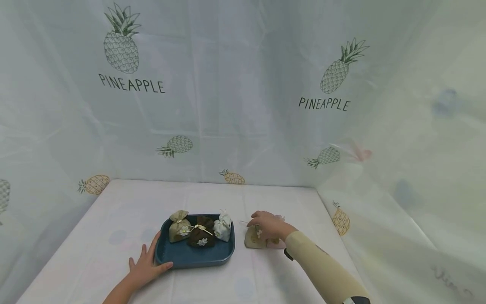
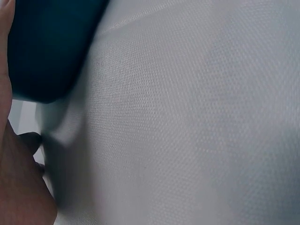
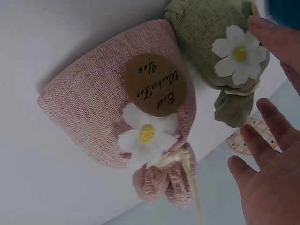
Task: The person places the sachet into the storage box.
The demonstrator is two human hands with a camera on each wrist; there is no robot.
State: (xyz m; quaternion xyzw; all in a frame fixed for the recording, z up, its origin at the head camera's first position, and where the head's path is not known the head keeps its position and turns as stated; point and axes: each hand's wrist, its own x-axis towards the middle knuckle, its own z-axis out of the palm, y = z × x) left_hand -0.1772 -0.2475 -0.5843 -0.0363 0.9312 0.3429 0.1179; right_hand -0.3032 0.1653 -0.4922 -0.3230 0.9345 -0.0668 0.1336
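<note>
My left hand [image 1: 143, 266], fingers spread, touches the left end of a dark blue tray [image 1: 195, 256]; the left wrist view shows the tray's side [image 2: 47, 51] close to it. Inside the tray are a tan drawstring pouch [image 1: 177, 231], a dark brown pouch [image 1: 202, 237] and a white pouch [image 1: 223, 228]. To the tray's right, my right hand [image 1: 267, 226] reaches over an olive green pouch [image 1: 251, 240] with a white flower. Its fingers are apart in the right wrist view, one close to that pouch [image 3: 201, 42]. Beside it lies a pink pouch [image 3: 103, 98] with a brown round label.
A white cloth covers the table [image 1: 95, 240]. Pale curtain sheets [image 1: 235, 93] printed with pineapples rise behind the table and on both sides. The right forearm wears a beige sleeve [image 1: 319, 261].
</note>
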